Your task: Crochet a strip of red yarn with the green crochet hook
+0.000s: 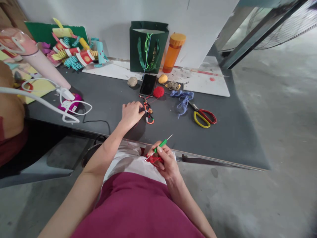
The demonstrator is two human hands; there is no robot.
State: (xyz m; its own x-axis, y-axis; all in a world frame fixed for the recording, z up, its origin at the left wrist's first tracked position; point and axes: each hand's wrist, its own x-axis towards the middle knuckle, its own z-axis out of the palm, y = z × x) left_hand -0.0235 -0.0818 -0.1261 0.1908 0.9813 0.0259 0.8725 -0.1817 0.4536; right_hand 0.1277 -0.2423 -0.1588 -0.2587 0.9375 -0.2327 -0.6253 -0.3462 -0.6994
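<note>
My right hand (167,160), closed in front of my lap, grips a crochet hook (160,144) with a green handle, along with a small piece of red crochet work (155,159). My left hand (132,114) is over the table's front part, its thumb and fingers apart. Right beside its fingertips lies a beaded phone strap (148,114) in orange, black and white; whether they touch, I cannot tell. That strap leads up to a black phone (148,85). A red yarn ball (158,92) sits by the phone, and a thin red strand runs near my left hand.
Scissors (201,115) with red and yellow handles lie right of tangled blue yarn (183,99). Behind stand a green paper bag (148,49) and an orange bottle (174,53). Leftward are paper crafts (74,54), a white cable (42,100) and another person's arm (8,96).
</note>
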